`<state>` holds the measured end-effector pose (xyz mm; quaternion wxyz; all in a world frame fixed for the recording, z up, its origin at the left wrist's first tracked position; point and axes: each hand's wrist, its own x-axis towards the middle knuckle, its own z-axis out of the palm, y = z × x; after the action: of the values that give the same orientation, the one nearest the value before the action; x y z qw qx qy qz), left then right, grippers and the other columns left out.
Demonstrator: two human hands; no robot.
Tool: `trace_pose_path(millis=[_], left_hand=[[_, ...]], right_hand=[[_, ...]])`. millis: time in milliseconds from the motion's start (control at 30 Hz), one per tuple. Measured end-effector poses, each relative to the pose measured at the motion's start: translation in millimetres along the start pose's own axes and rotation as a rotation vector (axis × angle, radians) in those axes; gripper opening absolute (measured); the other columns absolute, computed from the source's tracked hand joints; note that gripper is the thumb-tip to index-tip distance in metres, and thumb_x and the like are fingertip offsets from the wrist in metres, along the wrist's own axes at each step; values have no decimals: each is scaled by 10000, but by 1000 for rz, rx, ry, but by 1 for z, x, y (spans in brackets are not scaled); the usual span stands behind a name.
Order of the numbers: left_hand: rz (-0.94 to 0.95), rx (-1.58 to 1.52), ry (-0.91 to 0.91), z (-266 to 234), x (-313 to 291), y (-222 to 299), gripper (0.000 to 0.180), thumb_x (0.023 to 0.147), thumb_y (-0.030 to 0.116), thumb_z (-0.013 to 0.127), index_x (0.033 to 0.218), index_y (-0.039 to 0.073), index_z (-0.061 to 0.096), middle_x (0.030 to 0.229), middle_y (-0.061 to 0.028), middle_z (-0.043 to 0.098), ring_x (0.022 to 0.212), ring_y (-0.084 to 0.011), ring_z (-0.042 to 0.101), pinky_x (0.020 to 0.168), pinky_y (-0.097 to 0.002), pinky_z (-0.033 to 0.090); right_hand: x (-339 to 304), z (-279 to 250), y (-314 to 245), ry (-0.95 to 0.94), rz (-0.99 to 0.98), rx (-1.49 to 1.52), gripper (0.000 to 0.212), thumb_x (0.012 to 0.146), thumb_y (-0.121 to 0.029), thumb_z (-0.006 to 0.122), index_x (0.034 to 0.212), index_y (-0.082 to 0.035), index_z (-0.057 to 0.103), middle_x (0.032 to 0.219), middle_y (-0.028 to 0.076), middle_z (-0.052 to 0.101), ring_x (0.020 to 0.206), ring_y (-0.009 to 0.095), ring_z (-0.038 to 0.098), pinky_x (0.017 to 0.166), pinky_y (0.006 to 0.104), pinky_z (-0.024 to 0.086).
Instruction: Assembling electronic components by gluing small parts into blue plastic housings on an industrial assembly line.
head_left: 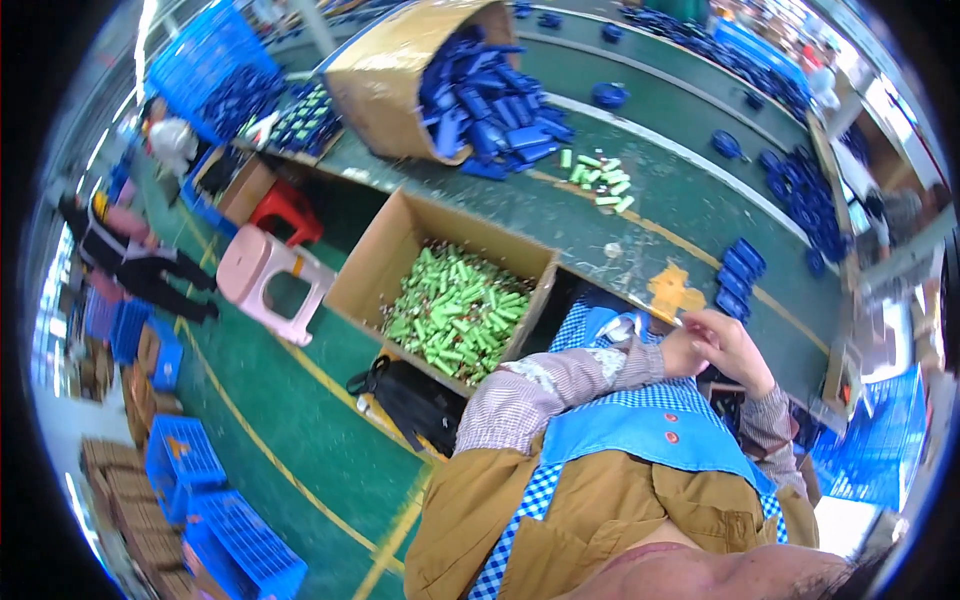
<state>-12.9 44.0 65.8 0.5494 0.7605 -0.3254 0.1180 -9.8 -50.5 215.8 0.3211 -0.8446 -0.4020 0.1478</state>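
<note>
My left hand (682, 354) and my right hand (732, 346) meet in front of my apron, at the near edge of the green workbench (640, 262). The right hand's fingers are bent and close together against the left hand; whether something small is between them I cannot make out. Most of the left fingers are hidden behind the right hand. Just beyond the hands stand several blue plastic casings (740, 272) in a row. A ragged yellow-orange patch (675, 291) marks the bench beside them. Farther off lies a loose group of green cylindrical cells (602, 180).
Left of me stands an open cardboard box (365, 262) of green cells. A tipped carton (375, 95) spills blue plastic parts (500, 120) onto the bench. Beyond runs a conveyor with blue parts. A pink stool (262, 270), black bag (410, 400) and blue crates (245, 545) occupy the floor.
</note>
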Motion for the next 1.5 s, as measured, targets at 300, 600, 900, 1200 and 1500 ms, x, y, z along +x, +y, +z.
trace_pose_path(millis=[300,600,900,1200,1500], left_hand=[[23,259,-69,-61,26,1,356,671,42,662,1013,17,566,1120,-191,529,1058,-374,513,929,-435,431],[-109,442,7,-65,44,-20,495,712,37,681,1184,56,536,1270,-157,460,1166,-365,451,988,-429,394],[-229,550,158,-123,66,-30,482,731,45,679,1182,39,511,1248,-186,447,1179,-377,420,1010,-438,370],[-658,604,868,-263,20,-83,513,750,66,678,1216,13,470,1207,-178,449,1134,-303,438,989,-374,361],[-1046,234,1467,-325,-1,-96,747,720,131,713,1344,6,321,1326,-243,324,1199,-378,400,1012,-425,363]], right_hand=[[-27,-15,59,461,87,-201,467,731,-54,669,1179,-32,538,1261,163,516,1155,341,501,979,405,421],[-32,4,125,471,375,-437,843,667,-296,777,1407,-216,381,1506,121,237,1385,364,206,1082,549,241],[28,0,187,407,316,-617,642,773,-439,662,1348,-229,470,1472,109,308,1375,353,228,1068,582,218],[17,-30,171,345,300,-467,721,740,-253,697,1394,-165,407,1498,118,273,1390,339,212,1101,536,194],[70,-46,140,274,90,-338,678,774,-213,686,1385,-120,405,1486,149,273,1372,349,244,1110,454,251]])
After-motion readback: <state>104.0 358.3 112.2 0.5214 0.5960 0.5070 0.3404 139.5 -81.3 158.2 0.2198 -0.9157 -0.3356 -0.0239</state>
